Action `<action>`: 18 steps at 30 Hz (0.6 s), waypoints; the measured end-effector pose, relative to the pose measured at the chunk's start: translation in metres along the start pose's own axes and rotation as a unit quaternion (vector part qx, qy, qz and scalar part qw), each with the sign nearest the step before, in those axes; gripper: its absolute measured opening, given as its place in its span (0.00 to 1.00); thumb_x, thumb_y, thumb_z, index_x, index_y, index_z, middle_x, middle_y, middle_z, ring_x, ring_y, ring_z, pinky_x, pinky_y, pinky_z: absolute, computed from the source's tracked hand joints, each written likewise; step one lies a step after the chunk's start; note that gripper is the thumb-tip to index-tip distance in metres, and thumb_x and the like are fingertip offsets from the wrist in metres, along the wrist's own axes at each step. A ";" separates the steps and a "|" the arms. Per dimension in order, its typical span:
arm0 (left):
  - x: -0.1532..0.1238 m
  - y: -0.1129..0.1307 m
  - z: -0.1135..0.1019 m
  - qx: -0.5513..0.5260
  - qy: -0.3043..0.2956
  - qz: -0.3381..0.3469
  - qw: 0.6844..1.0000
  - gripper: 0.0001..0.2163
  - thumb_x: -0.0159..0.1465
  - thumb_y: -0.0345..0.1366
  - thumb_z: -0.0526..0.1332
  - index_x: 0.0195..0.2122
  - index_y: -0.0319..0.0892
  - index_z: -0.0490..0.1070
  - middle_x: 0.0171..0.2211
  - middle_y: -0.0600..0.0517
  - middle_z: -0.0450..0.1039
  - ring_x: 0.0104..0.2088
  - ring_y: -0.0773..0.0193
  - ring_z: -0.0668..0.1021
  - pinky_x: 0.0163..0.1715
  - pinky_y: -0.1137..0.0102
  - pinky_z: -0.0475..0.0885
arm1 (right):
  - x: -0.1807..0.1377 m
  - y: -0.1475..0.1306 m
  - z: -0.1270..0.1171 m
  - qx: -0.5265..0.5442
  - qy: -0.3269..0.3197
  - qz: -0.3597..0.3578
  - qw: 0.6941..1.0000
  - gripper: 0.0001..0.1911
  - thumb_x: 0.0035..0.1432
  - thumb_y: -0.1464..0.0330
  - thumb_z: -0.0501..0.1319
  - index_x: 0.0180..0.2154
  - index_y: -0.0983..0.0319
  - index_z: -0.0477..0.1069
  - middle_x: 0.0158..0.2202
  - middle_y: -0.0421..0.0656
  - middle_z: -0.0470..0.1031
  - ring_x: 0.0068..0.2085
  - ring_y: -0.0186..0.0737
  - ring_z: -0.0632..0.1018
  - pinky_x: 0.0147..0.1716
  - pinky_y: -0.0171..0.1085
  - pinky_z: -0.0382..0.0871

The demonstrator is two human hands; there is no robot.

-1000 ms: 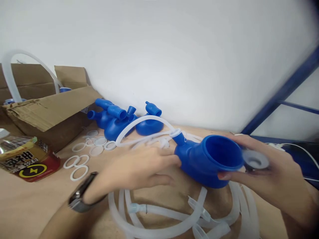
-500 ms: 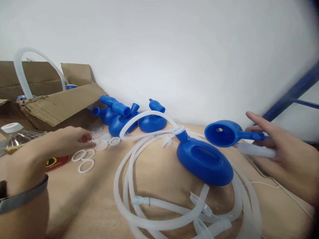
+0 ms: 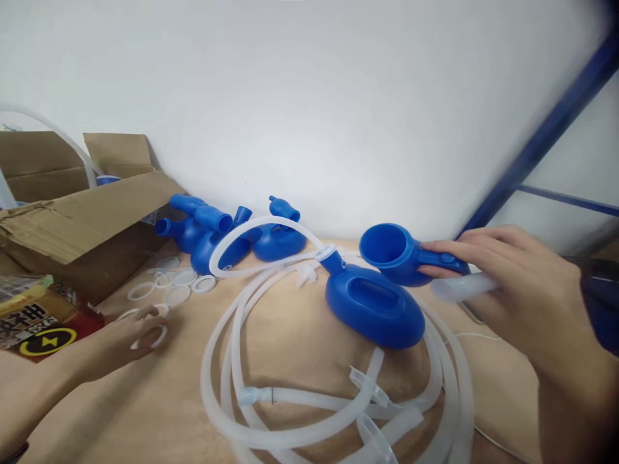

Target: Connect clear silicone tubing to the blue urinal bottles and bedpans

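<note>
My right hand [image 3: 507, 283] grips a blue plastic funnel-shaped urinal head [image 3: 387, 248] by its narrow stem, with the wide mouth facing left. A short translucent tube [image 3: 459, 287] also sticks out of that hand. Over several flat white sealing rings [image 3: 163, 336] on the table, my left hand [image 3: 128, 338] has thumb and fingers apart around one ring, touching it or nearly so. Between the hands lies a blue urinal bottle [image 3: 372, 306], its neck fitted with a white cap and a translucent hose [image 3: 207, 380] coiled around.
More blue bottles and heads [image 3: 213, 238] stand against the wall. Left of them is an open cardboard box [image 3: 91, 212] with hoses inside. Translucent discs [image 3: 178, 295] lie before it. A labelled drink bottle [image 3: 43, 322] is beside my left arm. A blue metal frame [image 3: 546, 142] rises at right.
My left hand has come down from the translucent discs to the white rings. My right hand has shifted left with the blue head, turning its mouth more upward. The view has swung right.
</note>
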State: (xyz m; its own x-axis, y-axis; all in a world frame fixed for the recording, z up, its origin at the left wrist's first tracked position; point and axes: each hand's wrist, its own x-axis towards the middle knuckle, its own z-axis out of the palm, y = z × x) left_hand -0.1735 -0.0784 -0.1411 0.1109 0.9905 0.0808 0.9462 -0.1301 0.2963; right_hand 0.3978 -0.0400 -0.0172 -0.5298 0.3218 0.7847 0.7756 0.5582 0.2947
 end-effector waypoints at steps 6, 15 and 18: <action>0.012 0.055 -0.050 0.039 0.003 0.067 0.997 0.15 0.63 0.45 0.67 0.52 0.60 0.80 0.54 0.54 0.82 0.50 0.41 0.84 0.50 0.56 0.79 | -0.010 -0.002 0.008 0.035 -0.006 -0.018 0.999 0.14 0.70 0.70 0.64 0.56 0.55 0.74 0.46 0.42 0.86 0.40 0.40 0.86 0.38 0.36 0.75; 0.054 0.246 -0.074 -0.047 0.181 0.473 0.861 0.25 0.70 0.33 0.65 0.68 0.54 0.69 0.63 0.47 0.74 0.60 0.53 0.79 0.59 0.63 0.77 | 0.006 -0.023 0.002 -0.028 0.047 -0.099 0.994 0.06 0.68 0.68 0.67 0.46 0.60 0.77 0.24 0.36 0.79 0.23 0.34 0.78 0.26 0.34 0.69; 0.079 0.264 -0.066 -0.071 0.172 0.513 0.838 0.23 0.70 0.31 0.64 0.65 0.49 0.71 0.62 0.44 0.75 0.59 0.53 0.80 0.59 0.60 0.77 | 0.004 -0.024 -0.001 0.017 0.043 -0.101 0.994 0.07 0.69 0.69 0.67 0.48 0.59 0.77 0.25 0.36 0.78 0.24 0.34 0.78 0.27 0.34 0.69</action>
State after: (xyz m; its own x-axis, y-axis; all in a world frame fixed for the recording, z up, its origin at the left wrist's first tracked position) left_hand 0.0652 -0.0375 0.0068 0.7268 0.2859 0.6246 0.3578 -0.9337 0.0110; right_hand 0.3769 -0.0529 -0.0205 -0.6405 0.1356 0.7559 0.6439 0.6312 0.4324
